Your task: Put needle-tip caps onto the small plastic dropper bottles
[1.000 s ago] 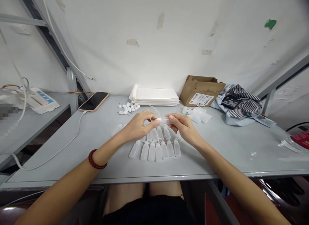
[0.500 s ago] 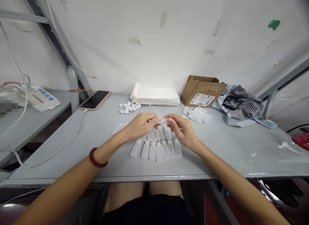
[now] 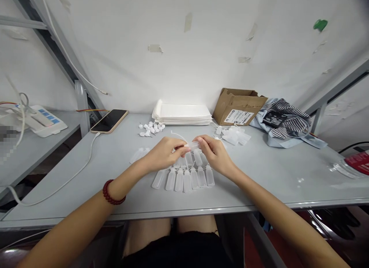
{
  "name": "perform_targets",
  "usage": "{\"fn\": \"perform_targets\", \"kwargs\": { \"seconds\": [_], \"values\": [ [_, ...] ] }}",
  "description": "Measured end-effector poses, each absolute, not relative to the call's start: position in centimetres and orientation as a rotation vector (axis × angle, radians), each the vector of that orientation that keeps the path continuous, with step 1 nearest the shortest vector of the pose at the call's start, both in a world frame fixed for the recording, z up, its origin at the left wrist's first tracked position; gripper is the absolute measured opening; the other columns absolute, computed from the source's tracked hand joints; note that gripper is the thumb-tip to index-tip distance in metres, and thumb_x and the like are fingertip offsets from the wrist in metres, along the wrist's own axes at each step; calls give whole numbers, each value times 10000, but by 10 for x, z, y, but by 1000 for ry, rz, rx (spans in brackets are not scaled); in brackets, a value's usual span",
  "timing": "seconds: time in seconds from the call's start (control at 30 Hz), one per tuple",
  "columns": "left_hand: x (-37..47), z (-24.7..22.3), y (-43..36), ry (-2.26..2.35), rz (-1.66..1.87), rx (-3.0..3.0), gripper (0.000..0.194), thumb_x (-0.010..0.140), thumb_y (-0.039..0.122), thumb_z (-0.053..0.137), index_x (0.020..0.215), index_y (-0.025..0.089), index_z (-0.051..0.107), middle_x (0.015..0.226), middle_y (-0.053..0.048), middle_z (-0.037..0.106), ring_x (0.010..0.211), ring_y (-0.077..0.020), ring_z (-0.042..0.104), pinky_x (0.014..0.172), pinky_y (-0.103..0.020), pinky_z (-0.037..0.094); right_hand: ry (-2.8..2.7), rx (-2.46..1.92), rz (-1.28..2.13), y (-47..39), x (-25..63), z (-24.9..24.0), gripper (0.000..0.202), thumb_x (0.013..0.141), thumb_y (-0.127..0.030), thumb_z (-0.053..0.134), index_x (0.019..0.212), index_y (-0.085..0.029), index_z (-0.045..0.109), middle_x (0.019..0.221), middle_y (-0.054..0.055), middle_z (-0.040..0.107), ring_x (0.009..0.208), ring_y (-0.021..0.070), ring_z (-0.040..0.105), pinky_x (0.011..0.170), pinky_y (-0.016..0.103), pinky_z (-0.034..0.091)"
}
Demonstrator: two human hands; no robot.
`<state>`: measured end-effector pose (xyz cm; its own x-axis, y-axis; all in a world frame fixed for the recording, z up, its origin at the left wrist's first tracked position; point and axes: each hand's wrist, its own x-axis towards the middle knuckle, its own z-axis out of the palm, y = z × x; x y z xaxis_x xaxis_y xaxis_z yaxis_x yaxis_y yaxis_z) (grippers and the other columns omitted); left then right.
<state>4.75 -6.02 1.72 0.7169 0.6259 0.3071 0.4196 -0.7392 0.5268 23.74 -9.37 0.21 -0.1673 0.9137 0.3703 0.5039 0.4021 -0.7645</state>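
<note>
My left hand (image 3: 168, 153) and my right hand (image 3: 215, 153) meet above the table. Between them lies a small translucent plastic bottle (image 3: 194, 144), held sideways. Its neck end is pinched by the left fingers, while the right fingers grip the body; the fingers partly hide both ends. A thin white strip (image 3: 178, 135) curves up from beside the left fingertips. Below the hands several similar bottles (image 3: 187, 181) lie in a row toward the table's front edge, with more behind them partly covered by the hands.
White needle-tipped caps (image 3: 151, 128) are scattered at the back left, near a phone (image 3: 109, 121) on a charging cable. A stack of white trays (image 3: 183, 113) stands by the wall. Further right are loose plastic pieces (image 3: 235, 136), a cardboard box (image 3: 239, 106) and a cloth (image 3: 284, 122).
Both hands keep hold of the bottle, and the left fingers have shifted slightly along its neck end. The white strip now leans to the left. The whole view has turned a little.
</note>
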Motion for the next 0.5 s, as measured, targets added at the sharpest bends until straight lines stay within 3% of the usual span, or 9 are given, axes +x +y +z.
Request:
{"fn": "perform_targets", "kwargs": {
  "seconds": [0.2,0.37,0.5],
  "values": [
    [53,1,-59,811,788,2851,279,940,242,393,753,126,565,740,-110,607,761,-247,541,731,-405,430,-1744,-1296,861,-85,239,2,384,915,-441,361,736,-156,547,533,-62,305,436,76,277,393,214,247],
    [55,-1,-59,794,778,2996,319,961,209,323,786,112,571,763,-137,626,773,-262,547,713,-418,437,-1799,-1313,954,-81,243,6,384,907,-435,352,637,-182,453,486,-86,255,375,58,212,333,197,205],
    [53,-3,-56,805,794,2996,265,948,203,369,827,104,582,786,-132,631,789,-256,544,691,-389,444,-1923,-1287,834,-80,246,5,438,930,-420,330,611,-170,495,473,-51,382,386,79,353,384,215,329]
  ]
}}
